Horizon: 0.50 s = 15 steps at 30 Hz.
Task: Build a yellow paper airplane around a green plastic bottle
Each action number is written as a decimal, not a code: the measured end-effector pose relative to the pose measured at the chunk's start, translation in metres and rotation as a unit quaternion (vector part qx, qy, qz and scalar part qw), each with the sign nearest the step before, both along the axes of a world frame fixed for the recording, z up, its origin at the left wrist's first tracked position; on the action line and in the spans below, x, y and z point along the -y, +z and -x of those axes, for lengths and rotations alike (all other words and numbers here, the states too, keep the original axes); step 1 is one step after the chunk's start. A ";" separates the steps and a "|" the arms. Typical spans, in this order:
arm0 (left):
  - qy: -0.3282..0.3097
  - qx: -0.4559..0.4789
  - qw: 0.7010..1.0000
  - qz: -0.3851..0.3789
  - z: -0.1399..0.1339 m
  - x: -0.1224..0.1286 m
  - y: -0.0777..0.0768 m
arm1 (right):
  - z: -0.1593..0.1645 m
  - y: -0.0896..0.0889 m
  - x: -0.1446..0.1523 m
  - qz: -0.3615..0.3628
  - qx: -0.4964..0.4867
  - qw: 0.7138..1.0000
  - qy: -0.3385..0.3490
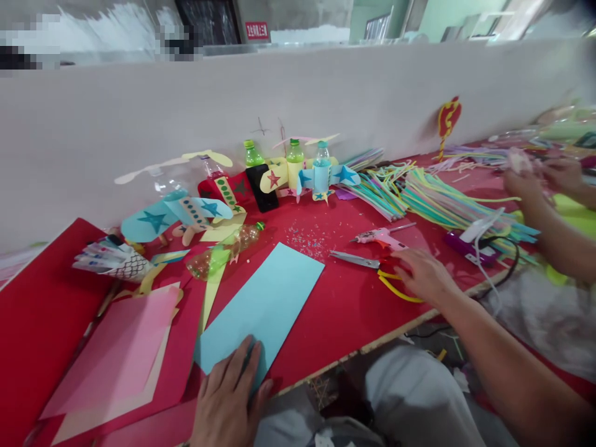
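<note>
A sheet of light blue paper (274, 292) lies slantwise on the red tabletop in front of me. My left hand (230, 391) rests flat on its near end, fingers stretched out. To the right, my right hand (426, 276) is at the scissors (356, 259), its fingers curled over the red and yellow handles and partly hiding them. The scissor blades point left toward the paper. Just beyond them lies a pink glue gun (379, 237). Small scraps (307, 239) are scattered past the paper's far corner.
Bottle planes (321, 171) with paper wings stand along the wall. A plastic bottle (228, 251), a pen holder (128, 264) and pink paper (121, 347) are on the left. Pipe cleaners (447, 198) and a purple box (470, 248) with cords lie right, near another person's hands (524, 180).
</note>
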State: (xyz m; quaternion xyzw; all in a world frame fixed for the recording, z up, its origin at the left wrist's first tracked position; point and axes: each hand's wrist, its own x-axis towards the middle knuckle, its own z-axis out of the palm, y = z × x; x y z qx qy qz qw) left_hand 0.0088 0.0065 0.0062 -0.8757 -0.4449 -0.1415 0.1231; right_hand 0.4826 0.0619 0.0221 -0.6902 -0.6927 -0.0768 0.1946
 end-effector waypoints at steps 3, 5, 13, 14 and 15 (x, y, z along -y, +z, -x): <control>0.022 0.000 0.999 0.030 -0.012 0.007 0.004 | 0.004 -0.006 0.016 0.040 0.010 0.999 0.003; 0.029 -0.001 0.998 0.054 -0.021 0.012 0.007 | 0.004 -0.009 0.018 0.063 0.012 0.998 0.009; -0.024 0.005 0.987 0.157 -0.011 0.013 0.022 | 0.010 -0.003 0.010 0.133 -0.059 0.989 0.003; -0.036 0.000 0.985 0.169 -0.006 0.012 0.023 | 0.012 -0.001 0.011 0.140 -0.079 0.987 -0.002; -0.046 -0.006 0.983 0.179 -0.001 0.011 0.024 | 0.015 0.000 0.012 0.145 -0.100 0.984 -0.008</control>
